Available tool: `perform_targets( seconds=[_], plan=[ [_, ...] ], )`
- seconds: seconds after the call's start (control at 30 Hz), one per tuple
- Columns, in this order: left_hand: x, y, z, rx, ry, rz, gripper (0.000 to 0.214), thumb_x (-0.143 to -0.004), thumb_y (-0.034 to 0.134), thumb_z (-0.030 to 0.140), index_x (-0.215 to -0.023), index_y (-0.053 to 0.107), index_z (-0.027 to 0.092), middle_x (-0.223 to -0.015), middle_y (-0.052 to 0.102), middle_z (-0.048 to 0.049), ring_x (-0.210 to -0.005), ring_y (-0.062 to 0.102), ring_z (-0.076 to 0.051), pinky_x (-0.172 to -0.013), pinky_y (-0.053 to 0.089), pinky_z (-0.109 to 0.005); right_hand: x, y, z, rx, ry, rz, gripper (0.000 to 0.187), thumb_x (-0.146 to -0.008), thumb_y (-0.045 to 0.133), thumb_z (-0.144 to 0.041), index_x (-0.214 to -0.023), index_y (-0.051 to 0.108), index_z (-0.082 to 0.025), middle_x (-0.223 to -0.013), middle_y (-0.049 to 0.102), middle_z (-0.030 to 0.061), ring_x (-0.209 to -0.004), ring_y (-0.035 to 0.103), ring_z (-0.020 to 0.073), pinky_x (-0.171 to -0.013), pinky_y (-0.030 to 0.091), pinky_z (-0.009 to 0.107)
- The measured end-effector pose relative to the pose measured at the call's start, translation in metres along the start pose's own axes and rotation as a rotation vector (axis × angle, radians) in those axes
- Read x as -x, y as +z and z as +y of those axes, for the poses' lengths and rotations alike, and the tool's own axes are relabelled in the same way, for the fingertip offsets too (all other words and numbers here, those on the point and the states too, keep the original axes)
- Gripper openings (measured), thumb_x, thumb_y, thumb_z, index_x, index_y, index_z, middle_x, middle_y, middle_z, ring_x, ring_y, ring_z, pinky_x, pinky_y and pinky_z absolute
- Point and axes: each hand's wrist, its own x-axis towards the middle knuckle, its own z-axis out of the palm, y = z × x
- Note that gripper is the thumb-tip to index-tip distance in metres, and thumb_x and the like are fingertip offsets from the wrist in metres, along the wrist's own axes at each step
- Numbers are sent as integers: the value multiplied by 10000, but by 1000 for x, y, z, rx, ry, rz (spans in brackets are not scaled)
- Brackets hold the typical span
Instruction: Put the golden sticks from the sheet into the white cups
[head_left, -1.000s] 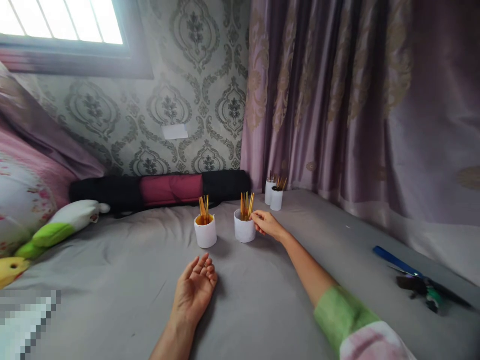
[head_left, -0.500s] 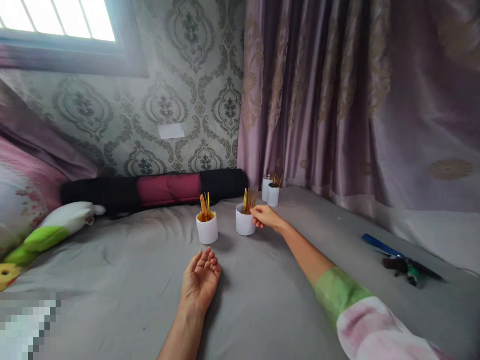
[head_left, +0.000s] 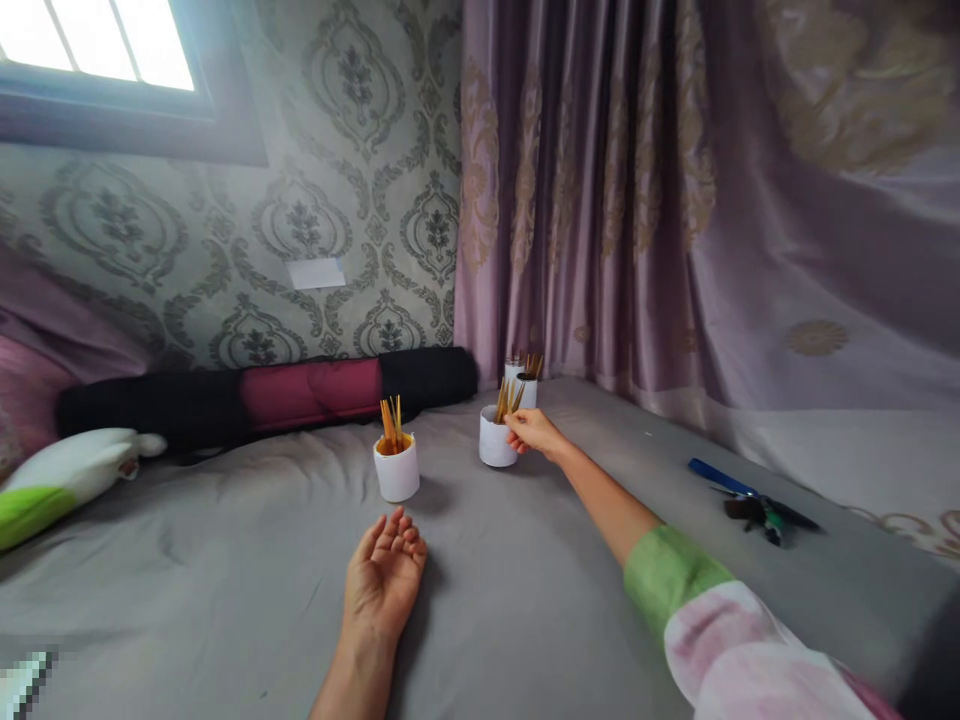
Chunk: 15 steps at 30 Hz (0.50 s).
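My right hand (head_left: 531, 432) reaches out to a white cup (head_left: 496, 440) holding orange-brown sticks (head_left: 508, 398); its fingers are pinched at the base of those sticks, at the cup's rim. Left of it stands another white cup (head_left: 397, 472) with similar sticks (head_left: 390, 422). Two more small white cups (head_left: 523, 384) with sticks stand farther back near the curtain. My left hand (head_left: 384, 576) lies palm up on the grey sheet (head_left: 225, 560), fingers loosely curled and holding nothing, just in front of the left cup.
A black and maroon roll (head_left: 285, 394) lies along the patterned wall. A white and green plush toy (head_left: 60, 480) sits at the left. At the right, a blue strip (head_left: 721, 477) and dark tools (head_left: 761, 514) lie on the sheet. Purple curtains (head_left: 675, 200) hang behind.
The view has swung to the right. My right hand has stayed at the cup, its fingers now closed on the sticks. My left hand has not moved.
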Motion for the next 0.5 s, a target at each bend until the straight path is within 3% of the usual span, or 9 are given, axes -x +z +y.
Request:
perform_targets(
  seconds=[0.5],
  plan=[
    [-2,-4,1,-4,-15,2,165,-714,479,112,-868,533,89,-736,505,-46,-606,490,-93,-517,439,-232,-14,-59,19,-11,22,235,170,-756,551,-287,-685,519,-136,-433,561,-7,-340,510,80,-323,415,165]
  ],
)
